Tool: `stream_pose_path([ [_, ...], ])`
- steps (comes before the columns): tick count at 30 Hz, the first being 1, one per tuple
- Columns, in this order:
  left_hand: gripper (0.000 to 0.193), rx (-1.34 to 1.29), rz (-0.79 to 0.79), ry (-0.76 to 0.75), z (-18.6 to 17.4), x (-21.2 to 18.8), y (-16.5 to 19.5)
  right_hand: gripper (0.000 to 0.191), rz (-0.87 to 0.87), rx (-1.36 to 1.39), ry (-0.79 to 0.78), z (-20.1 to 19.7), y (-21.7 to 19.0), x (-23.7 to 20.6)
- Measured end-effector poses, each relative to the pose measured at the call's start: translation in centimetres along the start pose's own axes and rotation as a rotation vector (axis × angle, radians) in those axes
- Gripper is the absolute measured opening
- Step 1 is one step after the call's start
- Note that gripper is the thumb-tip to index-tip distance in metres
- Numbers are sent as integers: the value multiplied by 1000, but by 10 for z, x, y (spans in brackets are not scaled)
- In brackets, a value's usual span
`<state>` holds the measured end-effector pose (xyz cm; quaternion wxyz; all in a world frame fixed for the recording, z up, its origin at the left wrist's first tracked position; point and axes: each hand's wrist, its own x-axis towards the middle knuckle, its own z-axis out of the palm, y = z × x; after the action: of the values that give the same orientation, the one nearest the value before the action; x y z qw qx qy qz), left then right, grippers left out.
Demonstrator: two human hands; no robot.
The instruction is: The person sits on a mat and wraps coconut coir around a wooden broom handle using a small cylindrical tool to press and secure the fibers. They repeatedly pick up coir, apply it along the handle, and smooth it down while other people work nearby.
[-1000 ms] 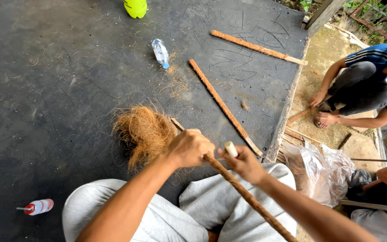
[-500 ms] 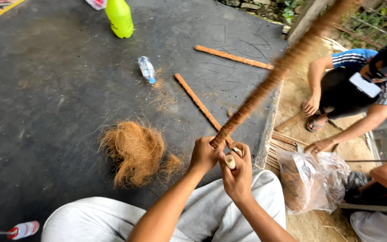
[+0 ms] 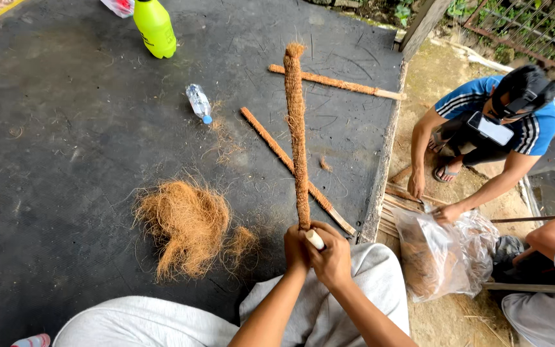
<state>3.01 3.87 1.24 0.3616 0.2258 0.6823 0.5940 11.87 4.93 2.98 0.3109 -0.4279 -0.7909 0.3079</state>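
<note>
Fibre pile (image 3: pixel 187 225) left of upright stick (image 3: pixel 297 128)

1. A yellow-green plastic bottle (image 3: pixel 155 27) stood at the upper left of the frame.
2. A small clear water bottle (image 3: pixel 198 103) lay just below it.
3. Two fibre-wrapped sticks (image 3: pixel 335 82) lay at upper centre.
4. A clear plastic bag (image 3: pixel 446 254) sat at lower right.

Fibre-wrapped stick (image 3: pixel 297 128) rough, hairy, brown; bare pale wood at end. Loose coir heap (image 3: pixel 187 225) wiry. Floor mat (image 3: pixel 65 128) matt black, rubbery. Bag (image 3: pixel 444 250) glossy clear plastic.
</note>
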Motion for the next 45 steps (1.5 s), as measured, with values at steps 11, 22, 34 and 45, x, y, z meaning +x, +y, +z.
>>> stream_pose_path([
  [11,26,179,217,-293,-24,18,-14,11,-152,60,-43,-15,0,10],
  [22,15,-134,329,-399,-8,25,-68,17,-237,194,-126,-27,-1,16],
  [34,23,-363,-56,-337,4,7,-76,20,354,554,-253,-17,28,11],
  [45,25,-206,72,-390,14,0,-61,26,504,433,-39,-27,53,2],
])
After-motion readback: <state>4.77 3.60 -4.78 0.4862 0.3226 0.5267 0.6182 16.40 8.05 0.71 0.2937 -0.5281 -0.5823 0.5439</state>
